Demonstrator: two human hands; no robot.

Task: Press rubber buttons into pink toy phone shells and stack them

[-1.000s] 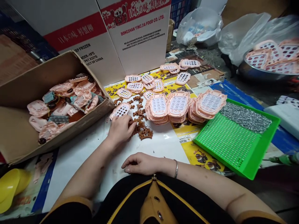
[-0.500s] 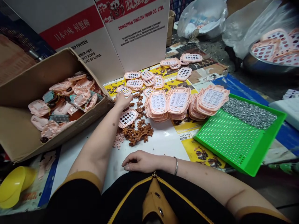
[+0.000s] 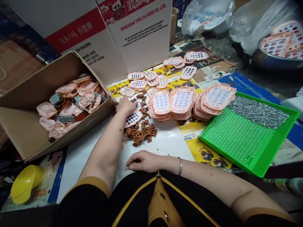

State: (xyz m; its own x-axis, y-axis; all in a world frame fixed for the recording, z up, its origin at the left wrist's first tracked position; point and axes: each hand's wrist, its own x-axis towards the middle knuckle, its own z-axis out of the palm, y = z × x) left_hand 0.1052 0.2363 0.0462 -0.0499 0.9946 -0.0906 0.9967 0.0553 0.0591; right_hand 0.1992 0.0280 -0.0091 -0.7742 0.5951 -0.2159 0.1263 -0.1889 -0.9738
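My left hand (image 3: pixel 125 106) reaches over the far left of the white work surface, thumb spread from the fingers. Its fingers partly hide what lies beneath, and I see nothing held. Beside it lies a pale pink plastic cover (image 3: pixel 133 118) with rows of holes. A heap of brown branched plastic parts (image 3: pixel 142 132) spreads to its right. Small pink pieces (image 3: pixel 123 141) lie partly behind my left forearm. My right hand (image 3: pixel 145 161) rests near my body, fingers loosely bent but apart, holding nothing visible. Stacked pink covers (image 3: pixel 161 102) stand beyond the brown heap.
At left, a tilted cardboard box (image 3: pixel 23 126) holds pink housings. A green perforated tray (image 3: pixel 236 135) with small metal screws (image 3: pixel 260 112) lies at right. White cartons (image 3: pixel 142 41) stand behind. Loose pink covers (image 3: pixel 138 84) lie before them. A metal bowl (image 3: pixel 267 64) sits far right.
My left hand has drawn back slightly from the far loose cover toward the nearer perforated cover. The view has shifted a little; my right hand stays resting.
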